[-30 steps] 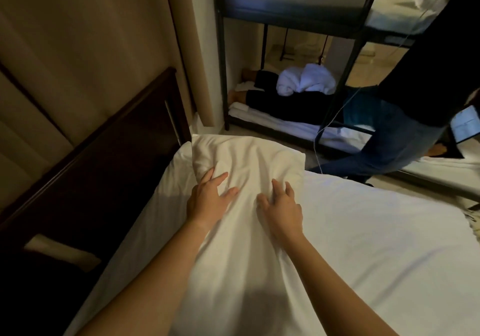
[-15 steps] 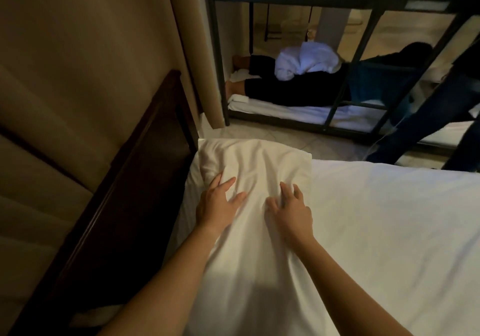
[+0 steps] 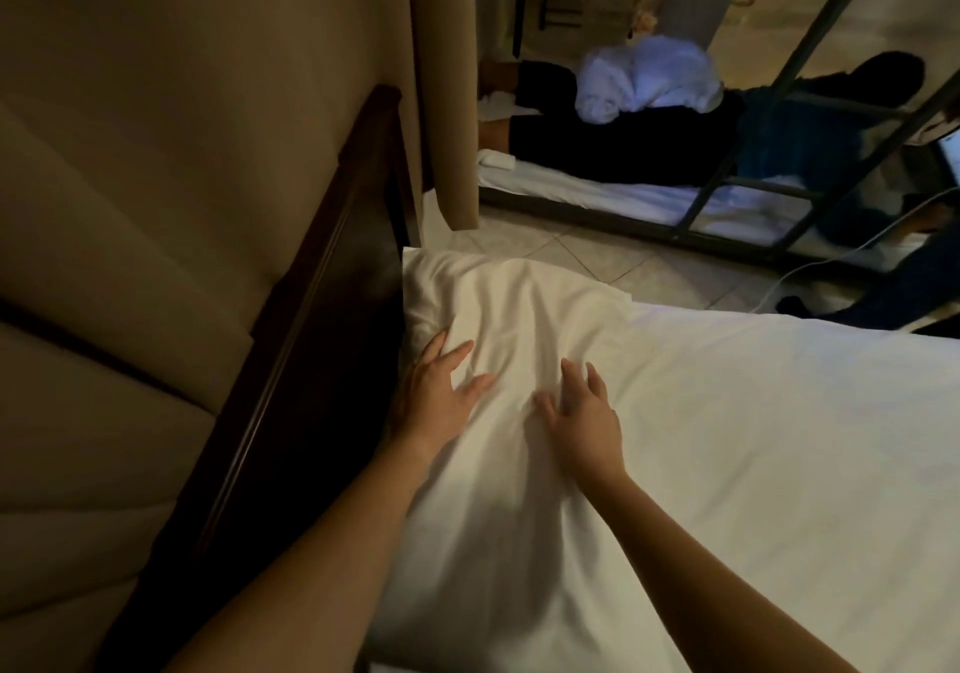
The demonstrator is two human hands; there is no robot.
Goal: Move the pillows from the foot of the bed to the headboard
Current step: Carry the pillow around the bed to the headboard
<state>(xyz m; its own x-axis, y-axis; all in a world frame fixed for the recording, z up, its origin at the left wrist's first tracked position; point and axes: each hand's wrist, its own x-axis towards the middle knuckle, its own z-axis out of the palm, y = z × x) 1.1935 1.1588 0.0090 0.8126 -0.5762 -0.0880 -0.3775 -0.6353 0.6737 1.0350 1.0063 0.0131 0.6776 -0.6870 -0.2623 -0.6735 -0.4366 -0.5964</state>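
Observation:
A white pillow (image 3: 519,308) lies on the white bed (image 3: 779,438), its long side against the dark wooden headboard (image 3: 311,319) on the left. My left hand (image 3: 436,391) rests flat on the pillow near the headboard edge, fingers spread. My right hand (image 3: 582,412) also lies flat on the pillow a little to the right, fingers apart. Neither hand grips the fabric. The pillow's near end runs under my forearms and out of view.
A padded beige wall panel (image 3: 156,204) rises behind the headboard. Across a strip of tiled floor (image 3: 597,261) stands a metal bunk bed (image 3: 727,189) with a person lying on its lower mattress. Another person's legs (image 3: 893,298) and a white cable are at the far right.
The pillow has slid closer against the headboard, with both hands still flat on it. The standing person on the right has moved farther right, mostly out of view.

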